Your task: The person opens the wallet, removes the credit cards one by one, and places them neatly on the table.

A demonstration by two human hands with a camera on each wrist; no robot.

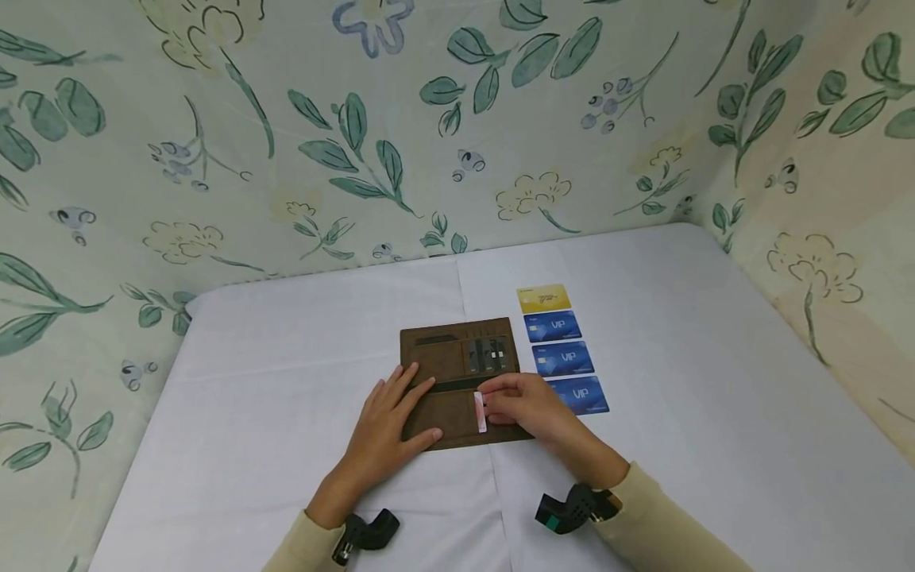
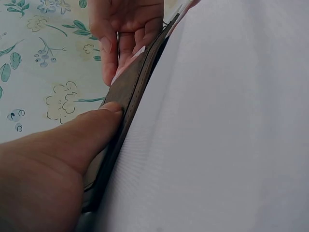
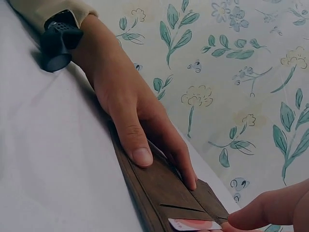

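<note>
A brown wallet point(image 1: 445, 413) lies spread open on the white table. On its left part rests my left hand point(image 1: 382, 425), fingers extended and thumb on the lower edge; the left wrist view shows that thumb pressing the wallet point(image 2: 126, 89). My right hand point(image 1: 525, 407) pinches a red and white card point(image 1: 480, 415) over the lower panel. Beside a slot, part of the card point(image 3: 193, 224) shows in the right wrist view, while the fingers of the right hand point(image 3: 270, 208) hide the rest. Dark strips point(image 1: 486, 355) sit in the upper panel's pockets.
Right of the wallet, a column of cards lies flat: a yellow card point(image 1: 545, 299) at the far end, then blue VIP cards point(image 1: 563, 359), the nearest partly behind my right hand. A floral cloth point(image 1: 400, 119) rises behind the white table point(image 1: 679, 413).
</note>
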